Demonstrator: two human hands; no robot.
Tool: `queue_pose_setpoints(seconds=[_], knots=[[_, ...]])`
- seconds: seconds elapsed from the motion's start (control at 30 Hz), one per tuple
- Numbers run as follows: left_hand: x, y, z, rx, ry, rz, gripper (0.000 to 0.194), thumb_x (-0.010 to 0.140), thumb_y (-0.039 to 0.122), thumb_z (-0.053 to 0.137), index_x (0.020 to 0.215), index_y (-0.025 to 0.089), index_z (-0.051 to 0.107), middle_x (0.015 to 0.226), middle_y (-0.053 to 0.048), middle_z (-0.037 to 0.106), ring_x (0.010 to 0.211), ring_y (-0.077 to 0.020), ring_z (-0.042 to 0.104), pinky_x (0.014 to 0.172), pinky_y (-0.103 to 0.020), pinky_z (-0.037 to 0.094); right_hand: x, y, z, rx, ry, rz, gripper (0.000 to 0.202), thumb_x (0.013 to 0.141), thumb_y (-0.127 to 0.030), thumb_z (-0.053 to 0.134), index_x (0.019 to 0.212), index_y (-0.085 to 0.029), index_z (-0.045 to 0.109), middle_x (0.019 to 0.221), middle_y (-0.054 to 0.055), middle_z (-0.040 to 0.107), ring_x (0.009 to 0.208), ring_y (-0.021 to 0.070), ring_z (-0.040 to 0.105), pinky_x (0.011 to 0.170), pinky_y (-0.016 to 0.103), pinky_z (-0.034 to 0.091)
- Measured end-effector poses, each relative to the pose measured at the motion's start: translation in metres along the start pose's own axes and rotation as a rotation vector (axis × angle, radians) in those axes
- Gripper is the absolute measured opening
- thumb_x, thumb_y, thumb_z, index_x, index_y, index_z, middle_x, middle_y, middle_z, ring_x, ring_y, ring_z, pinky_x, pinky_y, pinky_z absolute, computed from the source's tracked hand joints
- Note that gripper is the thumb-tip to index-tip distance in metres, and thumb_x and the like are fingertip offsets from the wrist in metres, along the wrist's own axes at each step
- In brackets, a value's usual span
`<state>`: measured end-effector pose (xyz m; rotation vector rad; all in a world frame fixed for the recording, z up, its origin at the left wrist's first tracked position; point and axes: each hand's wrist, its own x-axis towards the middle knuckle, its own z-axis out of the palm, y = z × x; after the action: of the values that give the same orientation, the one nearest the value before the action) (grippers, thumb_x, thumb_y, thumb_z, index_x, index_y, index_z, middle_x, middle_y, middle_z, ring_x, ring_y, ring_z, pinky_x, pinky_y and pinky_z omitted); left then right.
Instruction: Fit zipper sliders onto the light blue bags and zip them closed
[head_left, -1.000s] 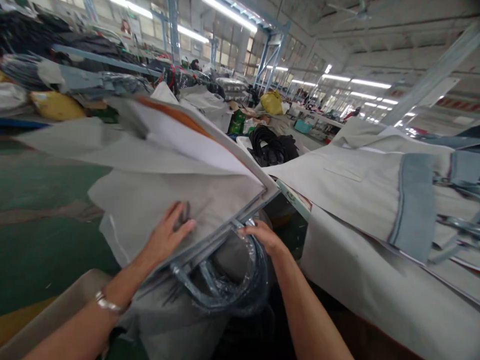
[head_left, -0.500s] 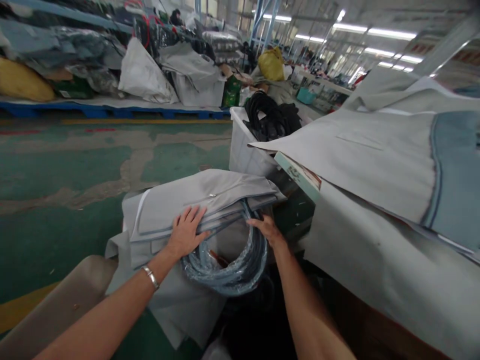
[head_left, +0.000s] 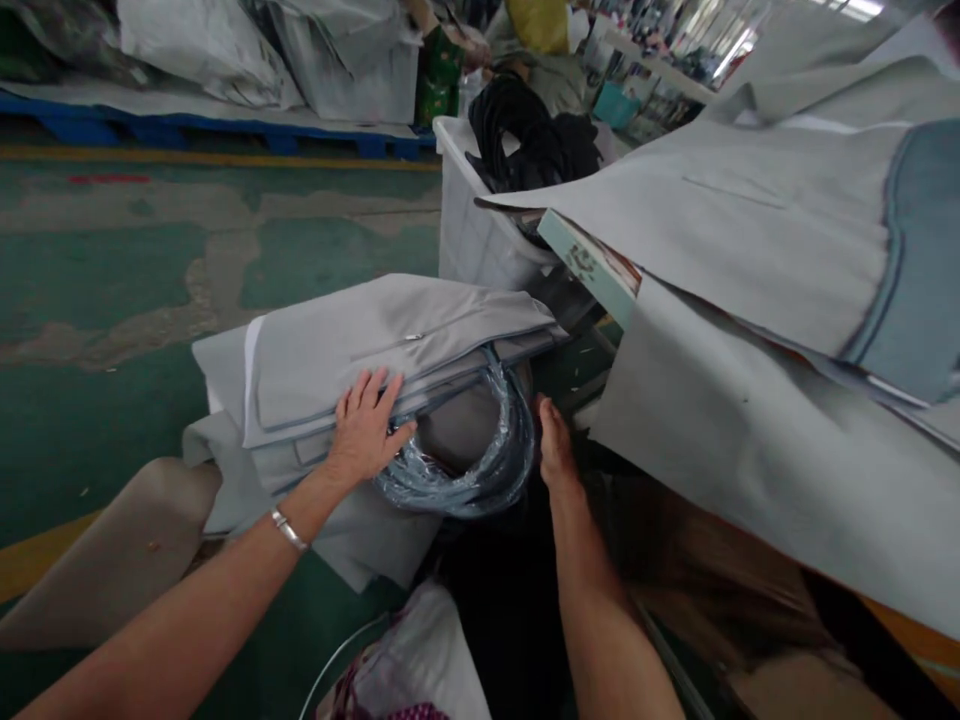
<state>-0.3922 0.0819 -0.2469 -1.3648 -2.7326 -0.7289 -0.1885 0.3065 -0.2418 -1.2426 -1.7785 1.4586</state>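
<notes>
My left hand (head_left: 369, 424) lies spread on the near edge of a stack of folded grey fabric pieces (head_left: 337, 350), its thumb pointing toward a coil. The blue-grey coil (head_left: 480, 485), wrapped in clear plastic, rests against the stack's near side, its upper part tucked under the top layers. My right hand (head_left: 553, 440) is upright just right of the coil, thumb side up; its fingers are mostly hidden, and whether it touches the coil is unclear.
A white bin (head_left: 480, 225) holding black coils (head_left: 517, 130) stands beyond the stack. Large grey fabric sheets (head_left: 750, 260) hang over a surface on the right, with a pale green box (head_left: 589, 262) beneath. A blue pallet (head_left: 172, 130) lies at the back left.
The view has tilted downward. My right hand has moved from the coil's upper right part to its outer right side. My left hand stays spread on the fabric.
</notes>
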Motion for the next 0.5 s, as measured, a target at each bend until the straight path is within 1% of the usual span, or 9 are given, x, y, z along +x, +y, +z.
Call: queue_pose_setpoints(seconds=[0.03, 0.1, 0.17, 0.23, 0.3, 0.4, 0.47, 0.5], knots=[[0.0, -0.001, 0.0, -0.004, 0.011, 0.0, 0.067, 0.094, 0.049, 0.047, 0.152, 0.017, 0.038, 0.161, -0.018, 0.034, 0.15, -0.0387, 0.024, 0.119, -0.059, 0.025, -0.013, 0.007, -0.006, -0.019, 0.042, -0.006, 0.057, 0.101, -0.057, 0.042, 0.136, -0.014, 0.056, 0.143, 0.015, 0.055, 0.131, 0.0261, 0.054, 0.108, 0.046, 0.046], [-0.001, -0.003, -0.001, -0.015, 0.041, -0.004, 0.065, 0.095, 0.05, 0.045, 0.151, 0.017, 0.04, 0.16, -0.017, 0.034, 0.151, -0.0368, 0.024, 0.12, -0.056, 0.024, -0.044, 0.02, -0.02, -0.073, 0.09, -0.012, 0.06, 0.096, -0.058, 0.045, 0.133, -0.013, 0.059, 0.139, 0.015, 0.059, 0.129, 0.0275, 0.056, 0.106, 0.044, 0.048], [-0.001, -0.002, -0.004, -0.03, 0.061, -0.003, 0.064, 0.097, 0.052, 0.044, 0.149, 0.015, 0.042, 0.159, -0.018, 0.035, 0.15, -0.0356, 0.026, 0.121, -0.054, 0.025, -0.081, 0.03, -0.034, -0.137, 0.102, -0.027, 0.055, 0.09, -0.052, 0.053, 0.127, -0.013, 0.064, 0.129, 0.015, 0.066, 0.122, 0.0284, 0.061, 0.102, 0.042, 0.051], [-0.001, -0.002, -0.008, -0.043, 0.073, 0.004, 0.063, 0.098, 0.053, 0.045, 0.146, 0.013, 0.045, 0.159, -0.02, 0.035, 0.149, -0.035, 0.03, 0.12, -0.053, 0.027, -0.117, 0.035, -0.047, -0.201, 0.104, -0.057, 0.046, 0.085, -0.044, 0.059, 0.121, -0.015, 0.067, 0.12, 0.014, 0.071, 0.113, 0.0282, 0.066, 0.1, 0.043, 0.052], [0.0, -0.003, -0.012, -0.046, 0.087, 0.014, 0.061, 0.098, 0.051, 0.045, 0.143, 0.009, 0.048, 0.158, -0.022, 0.035, 0.147, -0.0346, 0.034, 0.12, -0.051, 0.028, -0.149, 0.035, -0.061, -0.256, 0.122, -0.104, 0.039, 0.086, -0.039, 0.059, 0.116, -0.017, 0.069, 0.117, 0.013, 0.071, 0.111, 0.0275, 0.067, 0.102, 0.044, 0.051], [-0.005, -0.006, -0.021, -0.039, 0.122, 0.034, 0.06, 0.098, 0.05, 0.044, 0.137, 0.005, 0.052, 0.157, -0.024, 0.036, 0.145, -0.036, 0.037, 0.12, -0.051, 0.03, -0.188, 0.033, -0.083, -0.311, 0.182, -0.186, 0.032, 0.091, -0.037, 0.056, 0.113, -0.02, 0.071, 0.118, 0.01, 0.071, 0.114, 0.0261, 0.065, 0.106, 0.044, 0.048], [-0.014, 0.0, -0.031, -0.047, 0.169, 0.049, 0.059, 0.099, 0.049, 0.041, 0.138, 0.005, 0.05, 0.157, -0.024, 0.035, 0.146, -0.0366, 0.035, 0.121, -0.051, 0.03, -0.213, 0.034, -0.096, -0.339, 0.236, -0.224, 0.029, 0.093, -0.034, 0.054, 0.114, -0.022, 0.071, 0.117, 0.009, 0.071, 0.112, 0.0241, 0.066, 0.103, 0.042, 0.051], [-0.02, 0.007, -0.036, -0.061, 0.189, 0.062, 0.059, 0.1, 0.049, 0.04, 0.14, 0.007, 0.047, 0.158, -0.022, 0.033, 0.147, -0.0365, 0.034, 0.121, -0.052, 0.03, -0.226, 0.035, -0.102, -0.355, 0.264, -0.24, 0.027, 0.094, -0.032, 0.054, 0.114, -0.023, 0.07, 0.115, 0.008, 0.072, 0.109, 0.0229, 0.067, 0.1, 0.04, 0.053]])
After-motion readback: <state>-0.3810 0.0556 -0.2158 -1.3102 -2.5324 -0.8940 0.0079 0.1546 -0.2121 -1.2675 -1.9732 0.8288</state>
